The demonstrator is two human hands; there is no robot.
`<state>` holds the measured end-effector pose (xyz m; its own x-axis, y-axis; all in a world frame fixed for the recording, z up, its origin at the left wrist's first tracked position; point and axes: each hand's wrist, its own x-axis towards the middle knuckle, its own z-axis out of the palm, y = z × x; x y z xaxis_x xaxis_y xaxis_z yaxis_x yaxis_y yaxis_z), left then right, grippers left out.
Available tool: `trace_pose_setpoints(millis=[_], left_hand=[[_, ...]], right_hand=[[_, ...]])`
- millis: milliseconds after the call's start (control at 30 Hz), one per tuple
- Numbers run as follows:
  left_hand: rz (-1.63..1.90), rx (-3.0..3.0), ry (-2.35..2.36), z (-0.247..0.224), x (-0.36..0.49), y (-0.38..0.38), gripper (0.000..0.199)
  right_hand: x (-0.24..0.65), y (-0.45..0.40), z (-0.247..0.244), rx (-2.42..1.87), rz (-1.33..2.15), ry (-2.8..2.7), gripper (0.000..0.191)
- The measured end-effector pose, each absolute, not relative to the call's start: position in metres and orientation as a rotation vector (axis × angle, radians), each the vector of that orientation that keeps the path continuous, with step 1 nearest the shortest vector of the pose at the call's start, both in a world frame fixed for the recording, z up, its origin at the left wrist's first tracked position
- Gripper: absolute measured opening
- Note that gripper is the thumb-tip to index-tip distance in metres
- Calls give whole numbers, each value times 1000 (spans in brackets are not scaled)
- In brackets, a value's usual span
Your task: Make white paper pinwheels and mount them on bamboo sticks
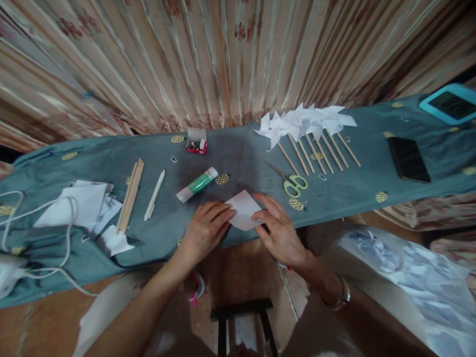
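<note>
A small white square of paper [243,210] is turned corner-up at the front edge of the cloth-covered table. My left hand [208,228] pinches its left corner, fingers pressed together over the thumb. On the opposite side, my right hand [279,230] grips the right corner between thumb and fingers, with the index finger raised along the upper edge. Just beyond the paper lies a green and white glue stick [198,184]. Scissors with green handles [293,185] rest to the right of it, blades pointing away to the left.
Several paper pinwheels on sticks [308,124] lie in a row at the back. A red box of pins [196,144], a white pen [154,194], wooden sticks [130,196] and paper sheets [80,204] are leftward, near a white cable [70,233]. A phone [409,159] lies right.
</note>
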<state>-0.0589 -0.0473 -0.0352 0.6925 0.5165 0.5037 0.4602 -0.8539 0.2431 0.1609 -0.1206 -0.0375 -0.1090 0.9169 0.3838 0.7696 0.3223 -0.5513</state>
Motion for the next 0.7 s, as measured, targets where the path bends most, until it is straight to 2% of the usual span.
trace_pose_setpoints(millis=[200,367,700], left_hand=[[882,2804,780,-42,-66,-45,17],[889,2742,805,-35,-66,-50,18],[839,2547,925,-35,-67,-58,23]], right_hand=[[156,-123,-38,-1450,389,-1880,16],[155,-125,-32,-1414,445,-1806,4],[158,-119,-27,-1585,624,-1693,14]])
